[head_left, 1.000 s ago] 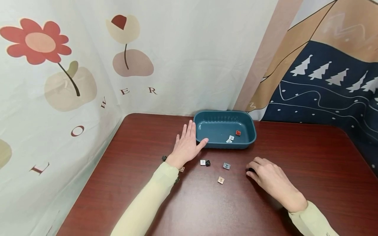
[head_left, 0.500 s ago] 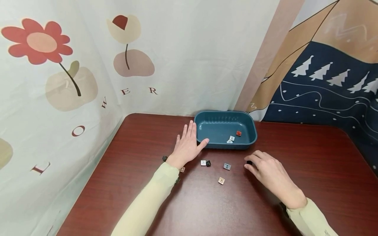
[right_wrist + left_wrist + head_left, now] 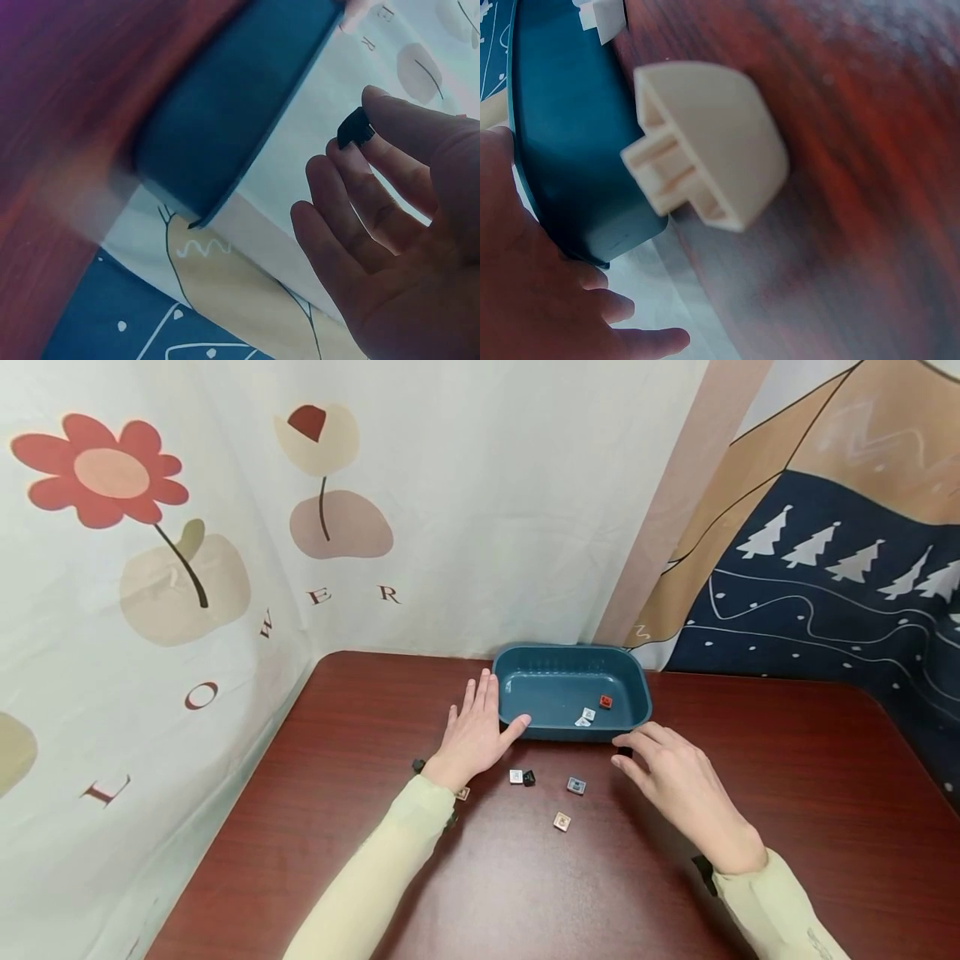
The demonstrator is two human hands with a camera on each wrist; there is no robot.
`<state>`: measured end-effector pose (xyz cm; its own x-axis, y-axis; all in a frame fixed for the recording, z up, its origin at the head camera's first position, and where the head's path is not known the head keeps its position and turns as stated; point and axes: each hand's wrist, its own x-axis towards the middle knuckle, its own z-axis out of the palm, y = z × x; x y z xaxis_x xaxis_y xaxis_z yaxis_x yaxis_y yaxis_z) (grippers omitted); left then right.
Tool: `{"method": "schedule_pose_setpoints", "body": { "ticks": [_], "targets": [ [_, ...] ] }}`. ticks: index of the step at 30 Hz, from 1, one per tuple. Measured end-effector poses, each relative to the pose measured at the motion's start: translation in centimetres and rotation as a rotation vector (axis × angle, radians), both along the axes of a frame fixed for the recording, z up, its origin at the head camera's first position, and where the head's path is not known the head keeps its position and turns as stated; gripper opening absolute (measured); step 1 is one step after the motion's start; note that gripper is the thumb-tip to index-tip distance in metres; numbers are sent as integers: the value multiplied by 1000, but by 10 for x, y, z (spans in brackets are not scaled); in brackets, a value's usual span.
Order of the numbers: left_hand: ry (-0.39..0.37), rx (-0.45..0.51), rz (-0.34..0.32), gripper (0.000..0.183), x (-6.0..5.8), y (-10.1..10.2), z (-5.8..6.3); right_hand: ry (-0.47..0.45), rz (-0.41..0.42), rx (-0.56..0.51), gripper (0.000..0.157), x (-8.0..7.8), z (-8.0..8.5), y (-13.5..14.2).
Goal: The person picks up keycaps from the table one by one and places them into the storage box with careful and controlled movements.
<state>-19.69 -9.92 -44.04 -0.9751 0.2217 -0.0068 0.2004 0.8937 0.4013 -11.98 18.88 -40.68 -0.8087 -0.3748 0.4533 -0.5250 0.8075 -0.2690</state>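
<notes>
Between thumb and fingertips, my right hand point(image 3: 686, 789) pinches a black keycap point(image 3: 354, 129), near the front right corner of a teal plastic tray point(image 3: 536, 693). My left hand point(image 3: 472, 727) lies with straight fingers along the tray's left side, thumb over its front rim. Inside the tray are a red keycap point(image 3: 605, 702) and white keycaps point(image 3: 588, 715). In front of it on the table sit a white keycap point(image 3: 516, 777), a black one beside it, a blue-grey keycap point(image 3: 576, 786) and a beige keycap point(image 3: 562, 822). A cream keycap point(image 3: 712, 142) looms large in the left wrist view.
The tray stands on a dark red-brown wooden table point(image 3: 360, 718), close to its back edge. Behind hangs a white cloth point(image 3: 480, 510) with flowers and letters; a navy and tan cloth point(image 3: 825, 585) hangs at the right. Another beige keycap point(image 3: 462, 793) lies partly behind the left wrist.
My right hand has moved away from me and slightly left, toward the tray's front right corner, carrying the black keycap. The left hand stays in place.
</notes>
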Motion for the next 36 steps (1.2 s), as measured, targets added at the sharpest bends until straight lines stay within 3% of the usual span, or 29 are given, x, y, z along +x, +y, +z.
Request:
{"method": "schedule_pose_setpoints", "body": {
  "ticks": [13,24,36],
  "targets": [
    [13,-7,0,97,0,0,0,-6,-9,-69,23,-14,7,-9],
    [14,-13,-3,97,-1,0,0,3,-9,-126,21,-34,6,-19],
    [8,-17,-6,98,0,0,0,-60,-31,-164,23,-56,-1,-32]
  ]
}}
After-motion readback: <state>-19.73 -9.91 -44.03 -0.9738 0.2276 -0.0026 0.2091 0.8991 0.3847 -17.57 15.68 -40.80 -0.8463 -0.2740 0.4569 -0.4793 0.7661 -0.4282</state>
